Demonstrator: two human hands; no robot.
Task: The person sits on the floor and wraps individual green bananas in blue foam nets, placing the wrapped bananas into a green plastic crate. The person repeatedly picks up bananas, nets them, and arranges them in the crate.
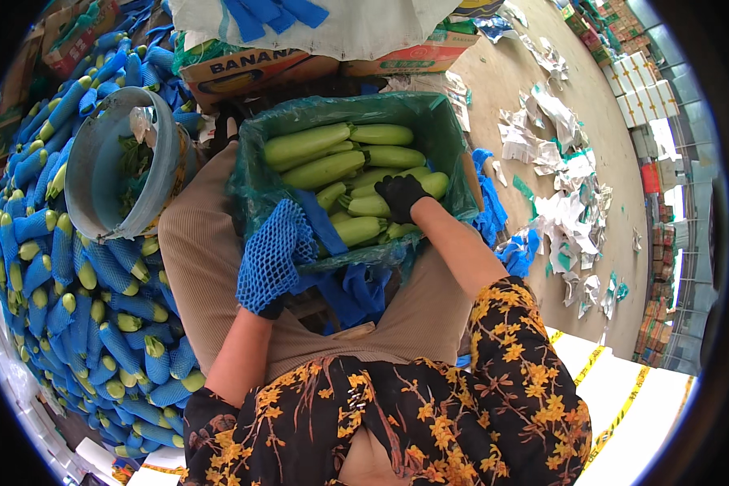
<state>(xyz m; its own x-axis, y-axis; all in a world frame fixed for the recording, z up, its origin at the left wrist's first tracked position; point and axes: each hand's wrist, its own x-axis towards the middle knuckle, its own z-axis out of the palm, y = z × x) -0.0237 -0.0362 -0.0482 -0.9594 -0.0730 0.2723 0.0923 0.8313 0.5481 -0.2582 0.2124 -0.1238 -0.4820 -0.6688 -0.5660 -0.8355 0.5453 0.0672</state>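
A crate lined with green plastic film (449, 130) stands between my knees, holding several pale green zucchini (323, 170). My right hand (401, 197), in a black glove, reaches into it with the fingers curled over a zucchini (364, 205). A blue foam net sleeve (279, 252) is stretched over my left hand (272, 307) at the crate's near left corner; only a bit of black glove shows at the wrist, and the fingers are hidden. Flat blue foam sleeves (321, 222) lie over the crate's near edge, and more blue sleeves (361, 291) hang below it.
To my left rises a large heap of zucchini in blue sleeves (112, 310), with a grey bucket (106, 234) holding leaves beside my knee. Banana cartons (261, 76) under a white cloth (352, 30) stand beyond the crate. Torn paper (568, 212) litters the floor at right, near white boxes (650, 419).
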